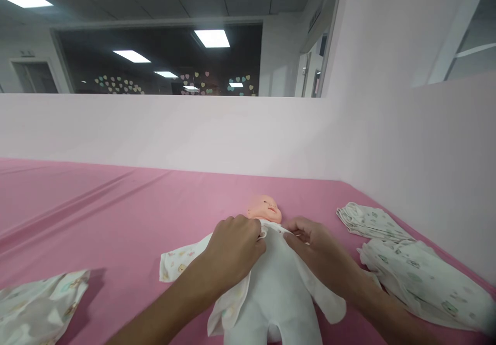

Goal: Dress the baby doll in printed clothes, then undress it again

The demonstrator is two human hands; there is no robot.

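Observation:
A baby doll (264,209) lies on its back on a pink sheet, its head pointing away from me. White cloth covers its body and legs. A white baby shirt (180,262) with a small print is around its upper body, one sleeve stretched out to the left and a front panel hanging loose. My left hand (236,247) is closed on the shirt's edge just below the doll's chin. At the opposite side of the neckline, my right hand (320,249) pinches the shirt between thumb and fingers. The fingertips of both hands are partly hidden.
Folded printed cloths (372,221) lie at the right, with a larger printed bundle (422,278) in front of them. Another printed cloth (42,306) is at the lower left. White walls (174,133) border the pink sheet (127,210) behind and at the right.

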